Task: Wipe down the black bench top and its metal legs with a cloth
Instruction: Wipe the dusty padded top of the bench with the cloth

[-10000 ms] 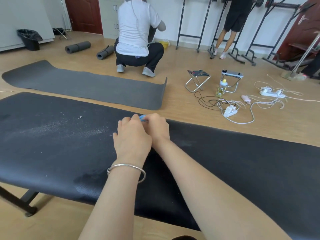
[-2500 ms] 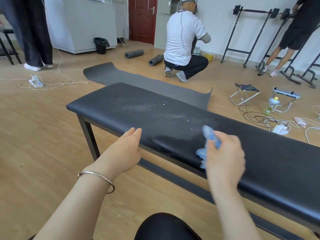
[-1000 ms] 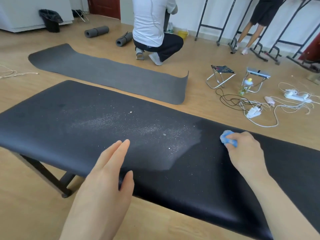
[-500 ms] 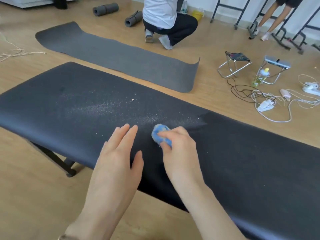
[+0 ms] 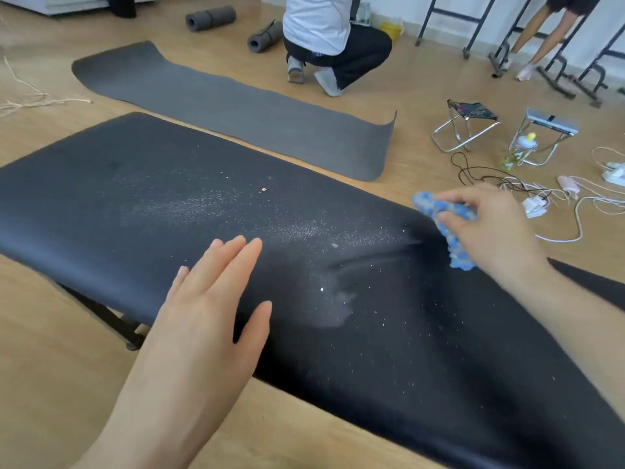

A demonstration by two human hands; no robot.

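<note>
The black bench top (image 5: 142,204) runs from the left to the lower right, dusted with white specks and a pale smear near its middle. My right hand (image 5: 493,231) grips a crumpled blue cloth (image 5: 446,214) at the bench's far edge on the right. My left hand (image 5: 206,316) lies flat, fingers straight, over the near edge of the bench. One dark metal leg (image 5: 108,316) shows below the near edge on the left; the other legs are hidden.
A grey mat (image 5: 236,106) lies on the wooden floor beyond the bench. A person in a white shirt (image 5: 324,35) crouches behind it. Two folding stools (image 5: 466,123), a bottle (image 5: 521,150) and tangled cables (image 5: 541,198) sit at the right.
My right hand swept the blue cloth from the middle of the bench out to the right far edge, leaving streaks in the dust. My left hand stayed at the near edge.
</note>
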